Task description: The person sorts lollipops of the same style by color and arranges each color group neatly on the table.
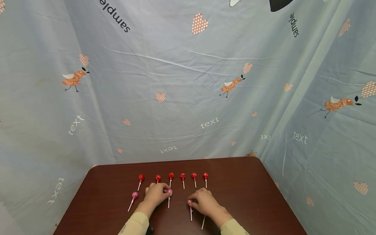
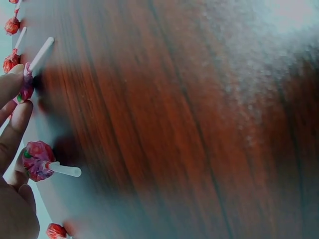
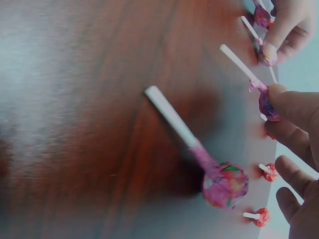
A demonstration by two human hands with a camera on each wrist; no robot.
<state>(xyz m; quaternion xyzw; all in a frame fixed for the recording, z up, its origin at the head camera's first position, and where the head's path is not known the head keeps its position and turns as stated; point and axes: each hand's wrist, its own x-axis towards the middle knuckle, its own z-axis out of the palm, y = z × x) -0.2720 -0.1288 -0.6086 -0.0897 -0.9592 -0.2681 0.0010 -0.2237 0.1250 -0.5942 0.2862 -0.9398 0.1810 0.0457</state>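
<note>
My left hand (image 1: 156, 195) pinches the head of a pink-wrapped lollipop (image 2: 26, 85) between thumb and fingers, its white stick pointing toward me. To its left a second pink lollipop (image 1: 134, 195) lies slanted on the table. My right hand (image 1: 204, 201) pinches another pink lollipop (image 3: 267, 103) by its wrapped head, its stick also toward me. Under that hand in the head view, only the stick (image 1: 203, 222) of one more lollipop shows; the right wrist view shows a pink lollipop head (image 3: 225, 185) close beside the fingers. Both hands are low over the table.
Beyond the hands, several red lollipops stretch in a row across the brown table (image 1: 249, 195), including one at the left end (image 1: 141, 177) and one at the right end (image 1: 205, 175). A pale blue printed curtain (image 1: 182, 75) hangs behind the table and along its sides.
</note>
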